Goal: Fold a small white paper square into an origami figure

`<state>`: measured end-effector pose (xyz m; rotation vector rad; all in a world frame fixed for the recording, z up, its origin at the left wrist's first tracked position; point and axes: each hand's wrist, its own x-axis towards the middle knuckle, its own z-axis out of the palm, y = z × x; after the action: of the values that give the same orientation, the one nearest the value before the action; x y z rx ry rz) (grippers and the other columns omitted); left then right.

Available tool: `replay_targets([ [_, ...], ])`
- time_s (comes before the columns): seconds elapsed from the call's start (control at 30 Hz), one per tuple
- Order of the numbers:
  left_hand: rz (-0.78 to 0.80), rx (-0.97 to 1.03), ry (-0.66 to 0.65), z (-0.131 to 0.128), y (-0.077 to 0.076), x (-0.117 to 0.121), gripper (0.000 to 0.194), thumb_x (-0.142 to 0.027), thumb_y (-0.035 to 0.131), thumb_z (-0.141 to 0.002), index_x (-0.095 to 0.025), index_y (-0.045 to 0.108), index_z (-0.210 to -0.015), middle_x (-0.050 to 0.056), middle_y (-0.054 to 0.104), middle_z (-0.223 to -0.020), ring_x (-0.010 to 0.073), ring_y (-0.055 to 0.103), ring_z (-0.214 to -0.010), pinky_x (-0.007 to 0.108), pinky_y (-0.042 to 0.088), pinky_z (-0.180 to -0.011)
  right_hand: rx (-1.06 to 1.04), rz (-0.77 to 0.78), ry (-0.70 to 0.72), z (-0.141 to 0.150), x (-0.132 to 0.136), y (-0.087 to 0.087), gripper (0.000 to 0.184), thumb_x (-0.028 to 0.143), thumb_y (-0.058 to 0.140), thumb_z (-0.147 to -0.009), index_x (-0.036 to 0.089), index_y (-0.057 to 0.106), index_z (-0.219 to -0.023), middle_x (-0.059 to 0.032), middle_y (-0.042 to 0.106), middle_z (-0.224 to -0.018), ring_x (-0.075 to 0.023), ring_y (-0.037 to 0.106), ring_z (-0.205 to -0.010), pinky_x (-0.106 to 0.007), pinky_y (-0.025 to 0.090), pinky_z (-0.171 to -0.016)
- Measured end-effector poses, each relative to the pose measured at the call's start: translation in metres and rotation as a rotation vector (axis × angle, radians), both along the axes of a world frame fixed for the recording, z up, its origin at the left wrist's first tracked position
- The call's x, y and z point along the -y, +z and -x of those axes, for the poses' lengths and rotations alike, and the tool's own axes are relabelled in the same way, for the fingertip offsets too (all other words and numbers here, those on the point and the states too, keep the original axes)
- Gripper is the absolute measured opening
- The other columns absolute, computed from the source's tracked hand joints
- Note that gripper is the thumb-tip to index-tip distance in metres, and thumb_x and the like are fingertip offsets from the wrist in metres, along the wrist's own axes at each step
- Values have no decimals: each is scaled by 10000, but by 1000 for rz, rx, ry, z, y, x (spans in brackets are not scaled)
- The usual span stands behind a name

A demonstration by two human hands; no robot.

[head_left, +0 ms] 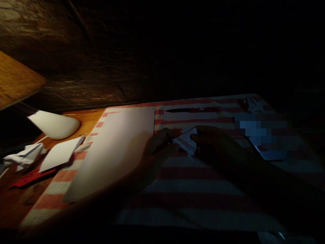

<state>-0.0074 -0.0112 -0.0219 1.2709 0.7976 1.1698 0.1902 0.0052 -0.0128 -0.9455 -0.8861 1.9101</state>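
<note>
A small folded piece of white paper (pixel 187 141) is held up between my two hands, over the striped cloth. My left hand (pixel 161 141) pinches its left corner with closed fingers. On the other side, the thumb and fingers of my right hand (pixel 209 137) grip its right edge. Both hands are dark against the dim light, so single fingers are hard to make out. Left of my hands lies a large white sheet of paper (pixel 111 145). A knife with a dark blade and red handle (pixel 195 110) rests on a narrow paper strip (pixel 177 117) beyond them.
A red-and-white striped cloth (pixel 198 189) covers the wooden table (pixel 88 117). At left stand a white lamp (pixel 57 126), folded white paper (pixel 26 156), a paper piece (pixel 62 154) and a red flat tool (pixel 31 178). A blurred bluish screen (pixel 264 139) and another folded paper (pixel 254 104) lie right.
</note>
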Motion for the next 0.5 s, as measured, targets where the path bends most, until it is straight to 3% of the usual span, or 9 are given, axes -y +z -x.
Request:
replay_targets([
  [0.2,-6,39,-27,-1,0,-1,123,-123,708,-813,-174,680,-922,46,727,-895,164,697,-789,280,613,-685,-26,-16,-60,1,3,0,213,252,850,-749,174,677,-845,-13,682,-792,-148,648,-695,-304,535,-684],
  [0.4,126,64,-19,-3,5,0,153,-163,753,-784,-158,698,-926,50,722,-948,161,668,-857,248,552,-738,-29,-29,-95,3,5,4,239,264,858,-750,173,660,-848,6,652,-779,-129,621,-687,-283,508,-673],
  [0.5,182,96,0,-4,7,1,137,-265,730,-817,-158,705,-899,50,692,-918,160,629,-840,255,526,-731,12,-27,-94,2,4,6,249,292,851,-764,178,633,-807,26,614,-714,-102,564,-612,-251,457,-596],
])
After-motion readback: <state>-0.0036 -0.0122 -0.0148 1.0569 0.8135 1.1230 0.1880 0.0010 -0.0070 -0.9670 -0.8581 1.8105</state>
